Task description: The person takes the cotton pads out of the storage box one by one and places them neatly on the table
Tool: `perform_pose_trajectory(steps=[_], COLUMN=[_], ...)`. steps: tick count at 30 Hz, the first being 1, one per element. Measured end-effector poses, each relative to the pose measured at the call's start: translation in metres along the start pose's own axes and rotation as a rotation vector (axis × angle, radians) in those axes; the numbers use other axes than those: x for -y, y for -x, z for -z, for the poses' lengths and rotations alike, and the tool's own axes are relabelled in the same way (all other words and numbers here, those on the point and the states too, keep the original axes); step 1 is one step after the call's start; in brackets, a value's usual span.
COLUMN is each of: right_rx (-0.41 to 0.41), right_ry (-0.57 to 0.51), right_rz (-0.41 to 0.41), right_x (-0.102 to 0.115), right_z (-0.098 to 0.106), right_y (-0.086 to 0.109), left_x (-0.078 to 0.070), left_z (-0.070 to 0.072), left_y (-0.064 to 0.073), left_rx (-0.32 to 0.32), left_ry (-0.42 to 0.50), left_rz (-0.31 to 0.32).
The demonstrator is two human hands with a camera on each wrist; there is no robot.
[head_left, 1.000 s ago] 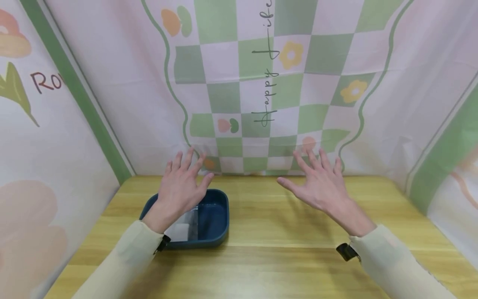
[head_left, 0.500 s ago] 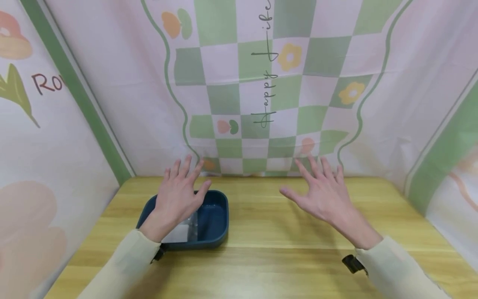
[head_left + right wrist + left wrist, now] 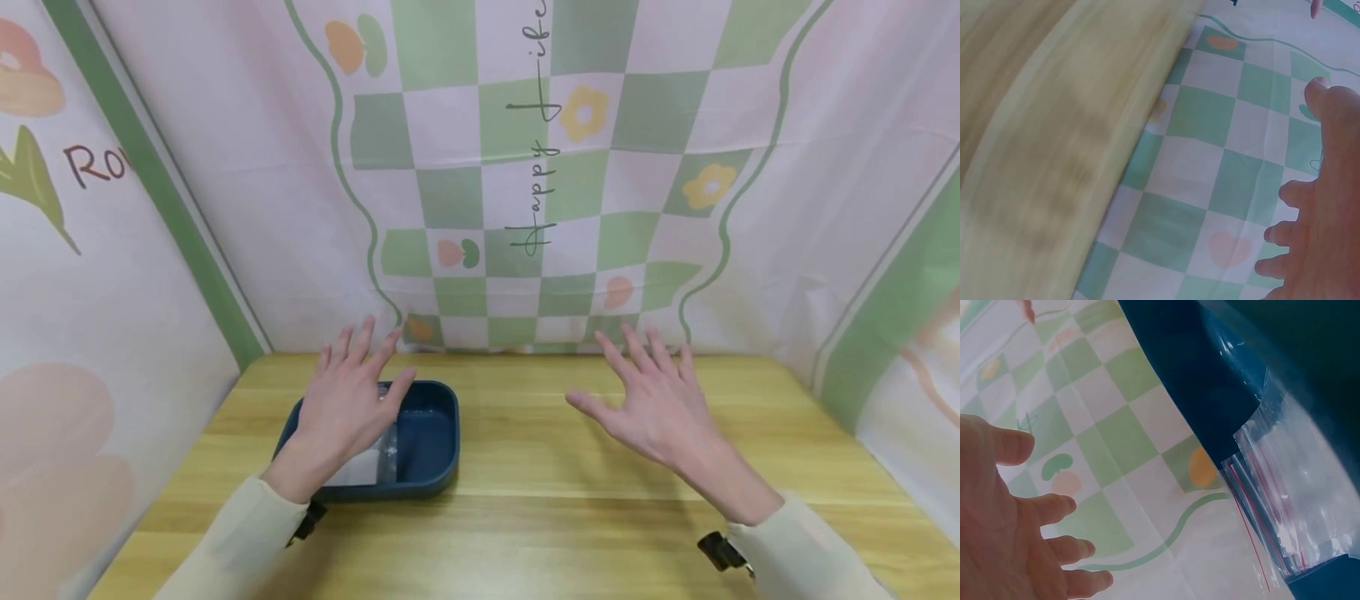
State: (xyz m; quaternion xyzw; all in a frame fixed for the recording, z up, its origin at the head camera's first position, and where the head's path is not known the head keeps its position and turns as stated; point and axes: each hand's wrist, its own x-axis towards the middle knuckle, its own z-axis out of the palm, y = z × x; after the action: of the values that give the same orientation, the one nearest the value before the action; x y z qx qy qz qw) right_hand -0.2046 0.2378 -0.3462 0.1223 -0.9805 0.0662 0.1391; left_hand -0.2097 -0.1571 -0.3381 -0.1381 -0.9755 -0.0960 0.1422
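My left hand (image 3: 345, 408), fingers spread, hovers over the left part of a dark blue plastic bin (image 3: 427, 442) and holds nothing. Under it, partly hidden by the hand and wrist, lie clear zip bags (image 3: 387, 454) and something white (image 3: 356, 469) in the bin. In the left wrist view the clear zip bags (image 3: 1297, 487) show red seal lines and reach the bin's rim. My right hand (image 3: 660, 408) is held above the right side of the table, palm down with fingers apart, touching nothing.
The wooden table (image 3: 525, 533) bears the bin at its left. A checked cloth curtain (image 3: 517, 200) hangs along the table's back edge. More printed cloth (image 3: 112, 317) stands close on the left, and another cloth panel (image 3: 900, 333) on the right.
Both hands have drawn slightly back toward me and a little farther apart, fingers still spread. The bin has stayed in place.
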Motion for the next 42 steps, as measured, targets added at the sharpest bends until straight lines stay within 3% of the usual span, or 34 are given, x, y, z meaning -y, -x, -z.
perform_pose_trajectory(steps=[14, 24, 35, 42], right_rx=[-0.035, -0.094, -0.121, -0.127], right_ry=[0.012, 0.000, -0.023, -0.058], right_rz=[0.030, 0.061, 0.114, 0.110], right_x=[0.004, 0.002, 0.007, 0.009], right_z=[-0.004, -0.009, -0.010, -0.010], right_y=[0.027, 0.047, 0.073, 0.087], left_x=[0.002, 0.005, 0.020, 0.033], left_z=[0.001, 0.000, -0.001, 0.003], left_y=[0.019, 0.031, 0.053, 0.067], left_rx=[-0.045, -0.060, -0.061, -0.045], left_ry=[-0.027, 0.003, 0.044, 0.117], left_rz=[-0.029, -0.035, -0.023, 0.032])
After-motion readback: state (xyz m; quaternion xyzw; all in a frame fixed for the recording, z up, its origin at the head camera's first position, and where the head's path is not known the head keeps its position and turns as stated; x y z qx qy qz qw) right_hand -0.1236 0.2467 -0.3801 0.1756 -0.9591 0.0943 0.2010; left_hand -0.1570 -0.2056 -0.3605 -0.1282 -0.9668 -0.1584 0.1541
